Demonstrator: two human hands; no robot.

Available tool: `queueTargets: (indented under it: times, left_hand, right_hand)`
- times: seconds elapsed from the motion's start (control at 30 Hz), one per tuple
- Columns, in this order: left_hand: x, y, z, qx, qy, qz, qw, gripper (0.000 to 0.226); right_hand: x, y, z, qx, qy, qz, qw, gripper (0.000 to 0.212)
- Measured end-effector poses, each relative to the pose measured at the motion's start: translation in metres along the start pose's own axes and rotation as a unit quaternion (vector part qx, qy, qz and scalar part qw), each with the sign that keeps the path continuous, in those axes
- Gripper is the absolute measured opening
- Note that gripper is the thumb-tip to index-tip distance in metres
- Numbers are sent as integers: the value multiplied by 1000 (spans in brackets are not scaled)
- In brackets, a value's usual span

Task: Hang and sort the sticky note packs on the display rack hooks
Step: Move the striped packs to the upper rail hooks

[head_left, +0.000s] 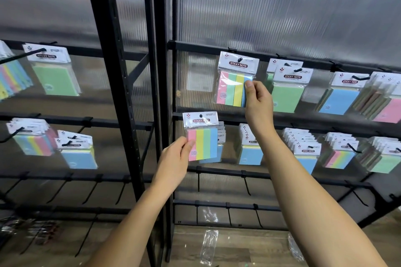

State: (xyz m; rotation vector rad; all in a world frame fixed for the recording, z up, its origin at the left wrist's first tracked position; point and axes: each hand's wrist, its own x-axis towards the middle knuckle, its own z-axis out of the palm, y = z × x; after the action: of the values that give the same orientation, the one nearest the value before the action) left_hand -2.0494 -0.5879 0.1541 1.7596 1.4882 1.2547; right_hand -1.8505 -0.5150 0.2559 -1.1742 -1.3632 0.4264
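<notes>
Two hands hold striped sticky note packs at a black display rack [217, 46].

The right hand [258, 102] pinches the blue edge of a pack [235, 84] hanging on a hook [240, 59]. The left hand [173, 158] grips the pink edge of a second pack [201, 136], held free just below. Bare hooks stand on the lower rails.

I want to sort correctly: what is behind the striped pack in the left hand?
Behind the four-colour striped sticky note pack held by the left hand hang packs with blue pads; how many is hidden.
</notes>
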Motion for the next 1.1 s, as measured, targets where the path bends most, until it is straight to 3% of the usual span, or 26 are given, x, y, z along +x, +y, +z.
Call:
queueTargets:
  times: [0.27, 0.53, 0.67, 0.77, 1.1]
  left_hand:
    - [2, 5, 1, -4, -2, -2, 1000, 30]
    - [-4, 5, 1, -11, -14, 0, 1000, 31]
    - [-5, 12, 1, -20, -13, 13, 1000, 31]
    - [-2, 21, 6, -22, -22, 28, 999, 32]
    - [21, 47, 9, 65, -42, 79, 994, 33]
  right_hand:
    - [10, 12, 6, -47, -15, 65, 997, 41]
    - [-27, 34, 3, -69, -102, 160, 979, 42]
    - [-68, 35, -1, -27, -126, 151, 980, 46]
    - [-94, 32, 0, -3, -139, 116, 983, 35]
    - [-90, 24, -11, -43, -79, 47, 995, 29]
